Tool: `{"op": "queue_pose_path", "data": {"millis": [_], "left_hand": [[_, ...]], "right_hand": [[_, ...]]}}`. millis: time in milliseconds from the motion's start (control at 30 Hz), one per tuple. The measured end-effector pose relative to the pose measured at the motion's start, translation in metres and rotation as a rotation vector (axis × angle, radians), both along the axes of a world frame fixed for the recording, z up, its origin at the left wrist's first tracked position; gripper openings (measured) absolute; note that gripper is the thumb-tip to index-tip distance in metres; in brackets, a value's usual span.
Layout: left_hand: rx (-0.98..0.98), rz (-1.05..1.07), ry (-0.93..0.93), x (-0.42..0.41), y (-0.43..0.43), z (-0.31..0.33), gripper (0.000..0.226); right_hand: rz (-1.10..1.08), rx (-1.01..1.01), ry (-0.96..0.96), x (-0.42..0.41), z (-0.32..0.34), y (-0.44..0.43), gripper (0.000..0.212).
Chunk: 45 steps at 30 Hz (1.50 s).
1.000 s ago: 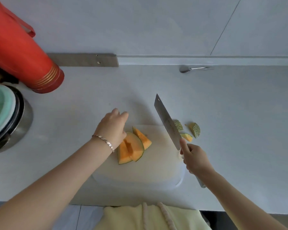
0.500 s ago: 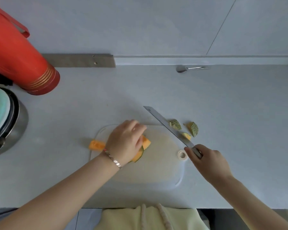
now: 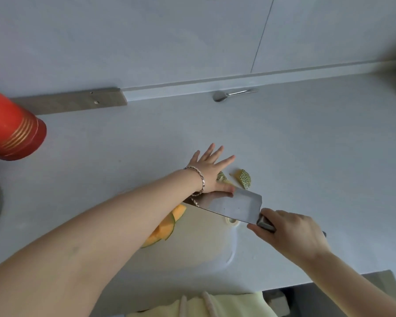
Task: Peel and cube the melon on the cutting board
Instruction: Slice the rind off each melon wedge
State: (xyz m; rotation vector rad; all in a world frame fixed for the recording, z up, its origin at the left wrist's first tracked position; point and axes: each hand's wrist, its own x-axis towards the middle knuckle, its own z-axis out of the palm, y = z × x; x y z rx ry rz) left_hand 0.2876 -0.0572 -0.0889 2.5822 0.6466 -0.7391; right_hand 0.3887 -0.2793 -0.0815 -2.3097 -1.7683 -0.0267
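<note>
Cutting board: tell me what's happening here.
A person is cutting up melon. The right hand grips the cleaver by its handle, blade over the far edge of the cutting board. The left hand reaches across, fingers spread, beside two rind scraps on the counter. Orange melon wedges, rind on, lie on the board, uncubed.

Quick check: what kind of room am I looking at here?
Most likely a home kitchen: a pale countertop carrying a cutting board with melon wedges, a cleaver in the right hand, and a spoon near the wall.
</note>
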Motion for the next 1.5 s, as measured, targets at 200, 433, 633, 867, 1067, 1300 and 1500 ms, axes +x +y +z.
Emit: {"op": "queue_pose_path", "data": {"millis": [200,433,633,867,1067,1300,1500], "left_hand": [[0.097,-0.005,-0.007,0.025,0.008,-0.016,0.075],[-0.025,0.060,-0.035,0.020,0.031,0.006,0.085],[0.065,0.191,-0.009,-0.009,0.046,-0.004,0.071],[0.194,0.533,-0.499,-0.035,0.030,0.048,0.030],[0.202,0.601,-0.051,-0.101,-0.005,0.033,0.056],[0.038,0.572,0.224,-0.103,-0.014,-0.002,0.066],[-0.122,0.597,0.133,-0.093,-0.005,-0.004,0.066]], "right_hand": [[-0.022,0.024,0.018,0.009,-0.007,-0.011,0.072],[-0.059,0.008,0.044,0.016,-0.003,-0.011,0.072],[-0.024,-0.038,0.028,0.011,0.002,-0.005,0.072],[-0.303,-0.327,0.279,-0.009,0.014,0.003,0.044],[-0.484,-0.240,0.630,-0.029,0.009,0.016,0.047],[-0.517,-0.222,0.758,-0.044,0.009,0.013,0.048],[-0.544,-0.215,0.768,-0.040,0.010,0.000,0.050]]}}
